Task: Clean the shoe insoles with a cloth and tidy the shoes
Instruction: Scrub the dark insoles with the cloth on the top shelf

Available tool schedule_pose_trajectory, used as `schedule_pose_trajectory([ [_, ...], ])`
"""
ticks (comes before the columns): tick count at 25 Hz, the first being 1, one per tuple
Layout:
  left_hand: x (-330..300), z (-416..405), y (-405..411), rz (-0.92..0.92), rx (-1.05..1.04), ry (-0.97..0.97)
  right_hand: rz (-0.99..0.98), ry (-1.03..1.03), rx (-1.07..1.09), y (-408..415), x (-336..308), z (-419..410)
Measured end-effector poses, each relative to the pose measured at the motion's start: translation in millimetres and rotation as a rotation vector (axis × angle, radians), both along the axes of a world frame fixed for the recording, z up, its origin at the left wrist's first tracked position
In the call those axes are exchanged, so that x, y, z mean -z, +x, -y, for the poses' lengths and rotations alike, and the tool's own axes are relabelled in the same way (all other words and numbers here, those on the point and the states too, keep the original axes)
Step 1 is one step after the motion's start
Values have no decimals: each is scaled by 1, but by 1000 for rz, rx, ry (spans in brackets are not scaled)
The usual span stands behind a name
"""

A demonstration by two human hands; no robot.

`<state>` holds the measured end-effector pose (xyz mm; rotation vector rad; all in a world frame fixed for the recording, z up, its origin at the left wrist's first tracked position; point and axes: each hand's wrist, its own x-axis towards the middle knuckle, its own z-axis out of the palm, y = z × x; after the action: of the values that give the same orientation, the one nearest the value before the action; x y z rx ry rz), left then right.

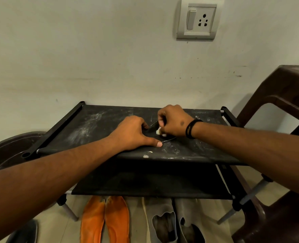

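Hands (133, 132) (175, 121) pinch dark flat insole (152, 131) on dusty fabric shelf (96, 123).

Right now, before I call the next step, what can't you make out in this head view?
- Insole on the rack: black on black, mostly under both hands; only its edge shows.
- Cloth: a white scrap shows; the rest is inside the right hand.
- Left hand: fingertips hidden behind its own knuckles.
- Orange insoles and grey insoles: cut off by the bottom edge.
- Dark thing, bottom left: cut off, unidentifiable.
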<state>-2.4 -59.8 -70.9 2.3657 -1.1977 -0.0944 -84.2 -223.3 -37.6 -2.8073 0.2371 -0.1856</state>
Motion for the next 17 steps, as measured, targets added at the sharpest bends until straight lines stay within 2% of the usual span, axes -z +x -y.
schedule_pose_trajectory([
  [3,0,2,-1,-20,-5,-8,71,-119,216,19,-7,31],
  [5,0,2,-1,-22,-10,-2,87,-137,244,24,-4,29],
  [10,4,1,5,-17,3,17,52,50,-30,17,7,-29],
  [13,4,1,4,-25,-8,9,41,17,-75,18,7,-24],
  [17,2,0,2,-13,-15,9,75,-102,189,20,-4,29],
])
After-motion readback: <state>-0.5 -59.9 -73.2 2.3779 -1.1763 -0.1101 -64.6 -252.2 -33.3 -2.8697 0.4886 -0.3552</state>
